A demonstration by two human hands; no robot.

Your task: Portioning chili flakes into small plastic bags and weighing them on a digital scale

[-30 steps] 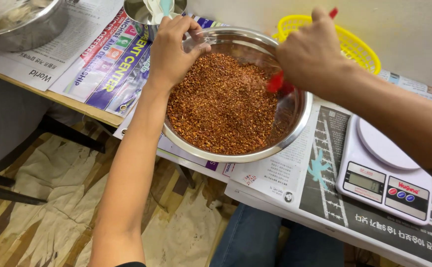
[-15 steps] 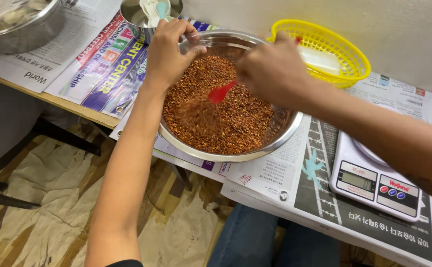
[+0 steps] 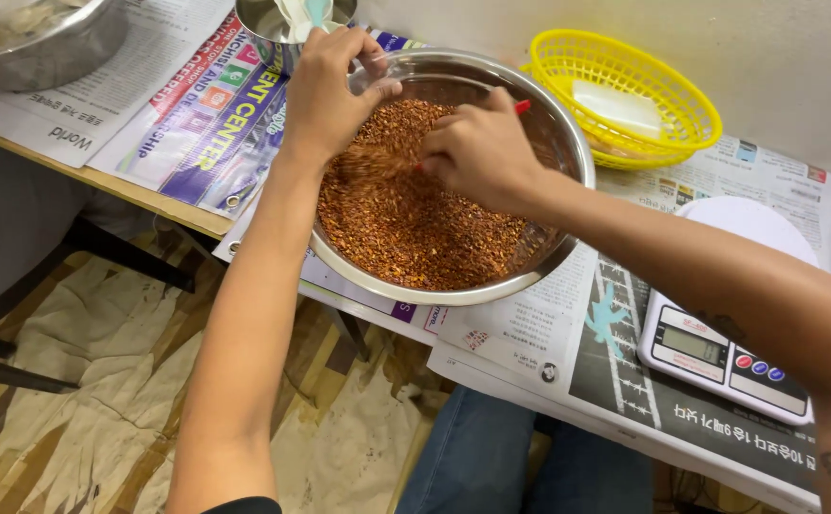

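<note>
A large steel bowl (image 3: pixel 568 143) full of red chili flakes (image 3: pixel 415 224) sits on newspaper at the table edge. My left hand (image 3: pixel 330 90) grips the bowl's far left rim. My right hand (image 3: pixel 482 157) is over the flakes, closed around a red-handled utensil (image 3: pixel 522 107); its working end is blurred and buried in the flakes near the left side of the bowl.
A yellow plastic basket (image 3: pixel 682 100) holding a white block stands behind the bowl. A white digital kitchen scale (image 3: pixel 730 352) lies to the right. A small steel cup with spoons (image 3: pixel 287 19) and another steel bowl (image 3: pixel 44 38) sit at the back left. Newspapers (image 3: pixel 197 124) cover the table.
My right hand has moved from the bowl's right rim leftward and down into the flakes with the red utensil. My left hand has stayed on the rim.
</note>
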